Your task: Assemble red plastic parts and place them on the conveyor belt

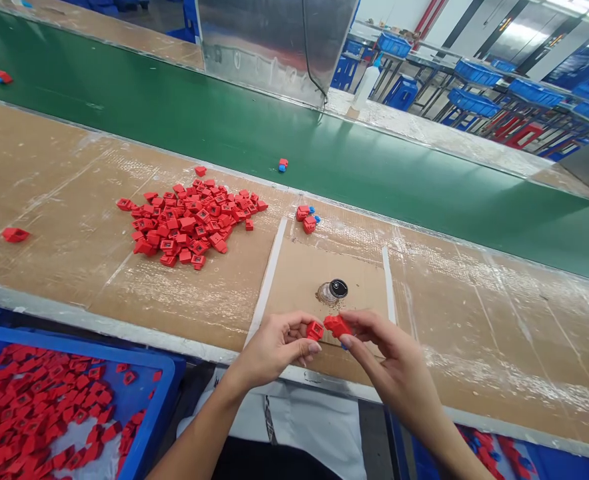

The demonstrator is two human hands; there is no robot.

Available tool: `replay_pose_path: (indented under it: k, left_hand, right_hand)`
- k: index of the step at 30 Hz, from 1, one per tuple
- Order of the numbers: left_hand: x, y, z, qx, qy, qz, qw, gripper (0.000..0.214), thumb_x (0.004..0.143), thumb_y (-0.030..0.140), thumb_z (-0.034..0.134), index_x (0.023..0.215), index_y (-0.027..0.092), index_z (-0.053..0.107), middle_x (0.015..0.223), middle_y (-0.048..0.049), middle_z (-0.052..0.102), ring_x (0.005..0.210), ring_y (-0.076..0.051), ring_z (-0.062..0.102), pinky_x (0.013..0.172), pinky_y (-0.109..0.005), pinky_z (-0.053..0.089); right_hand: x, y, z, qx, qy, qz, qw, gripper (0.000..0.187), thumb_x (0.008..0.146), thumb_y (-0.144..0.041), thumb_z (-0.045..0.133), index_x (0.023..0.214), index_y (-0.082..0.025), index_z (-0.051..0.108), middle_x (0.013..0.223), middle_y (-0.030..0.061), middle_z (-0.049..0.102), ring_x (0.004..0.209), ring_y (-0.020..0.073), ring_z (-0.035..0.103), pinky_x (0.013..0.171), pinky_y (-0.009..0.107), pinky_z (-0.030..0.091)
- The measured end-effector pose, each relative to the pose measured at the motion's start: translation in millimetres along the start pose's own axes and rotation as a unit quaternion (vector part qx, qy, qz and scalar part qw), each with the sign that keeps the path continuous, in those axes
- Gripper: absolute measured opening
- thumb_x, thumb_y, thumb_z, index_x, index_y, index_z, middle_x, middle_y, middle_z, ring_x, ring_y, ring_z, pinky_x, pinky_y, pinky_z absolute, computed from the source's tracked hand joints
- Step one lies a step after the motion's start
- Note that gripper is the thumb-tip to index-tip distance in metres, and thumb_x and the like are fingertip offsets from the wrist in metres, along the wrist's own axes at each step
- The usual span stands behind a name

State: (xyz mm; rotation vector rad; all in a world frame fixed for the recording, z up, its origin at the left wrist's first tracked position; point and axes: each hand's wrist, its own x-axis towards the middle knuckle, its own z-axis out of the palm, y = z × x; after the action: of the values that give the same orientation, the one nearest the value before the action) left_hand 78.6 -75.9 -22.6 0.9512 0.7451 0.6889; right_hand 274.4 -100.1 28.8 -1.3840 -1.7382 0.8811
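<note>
My left hand (274, 347) pinches a small square red plastic part (315, 330) between thumb and fingers. My right hand (389, 360) grips a second red plastic part (337, 327), with a bit of blue showing beneath it. The two parts are almost touching, above a cardboard sheet (319, 287) taped to the bench. On that sheet, just beyond my hands, stands a small glass jar with a black lid (332, 292). A heap of loose red parts (189, 223) lies to the left, and a few red-and-blue pieces (308, 219) sit beyond the sheet.
A blue bin (164, 400) of red parts stands at the lower left, and another blue bin (524, 460) at the lower right. Beyond the bench's far edge runs a green conveyor belt (274, 133) carrying stray red-and-blue pieces (283, 165).
</note>
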Motion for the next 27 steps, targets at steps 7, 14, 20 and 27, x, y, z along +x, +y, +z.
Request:
replay_pose_path:
  k: [7,14,20,27]
  left_hand:
    - [-1,2,0.7,0.003,0.002,0.004,1.0,0.026,0.082,0.024,0.07,0.106,0.014,0.07,0.062,0.0037,0.057,0.053,-0.008,0.054,0.051,-0.017,0.045]
    - [0,-2,-0.1,-0.004,-0.004,0.011,1.0,0.03,0.083,0.025,0.071,0.11,0.015,0.07,0.062,0.0036,0.059,0.054,-0.008,0.055,0.052,-0.017,0.047]
    - [-3,-3,-2.8,-0.009,-0.019,-0.01,1.0,0.029,0.082,0.026,0.071,0.11,0.016,0.069,0.063,0.0028,0.062,0.054,-0.009,0.057,0.053,-0.017,0.047]
    - [-4,-2,-3.4,0.016,-0.032,-0.005,0.999,0.019,0.087,0.026,0.061,0.1,0.014,0.068,0.064,0.0019,0.059,0.056,-0.009,0.056,0.055,-0.019,0.045]
  right_hand:
    - [-2,-1,3,-0.092,-0.006,-0.089,0.992,0.019,0.095,-0.018,0.058,0.113,-0.022,0.062,0.099,0.0034,0.064,0.077,0.0131,0.059,0.069,0.024,0.05]
    - [-3,-2,7,-0.1,-0.019,-0.09,0.991,0.019,0.096,-0.017,0.057,0.114,-0.023,0.061,0.102,0.0044,0.064,0.079,0.0137,0.059,0.068,0.024,0.05]
    - [-7,1,10,-0.117,-0.026,-0.097,0.988,0.016,0.097,-0.018,0.055,0.11,-0.021,0.062,0.103,0.0063,0.063,0.087,0.0162,0.063,0.071,0.024,0.051]
    - [-15,6,17,-0.165,-0.027,-0.113,0.979,0.02,0.098,-0.016,0.051,0.115,-0.022,0.06,0.107,0.0082,0.066,0.095,0.0192,0.065,0.079,0.027,0.052]
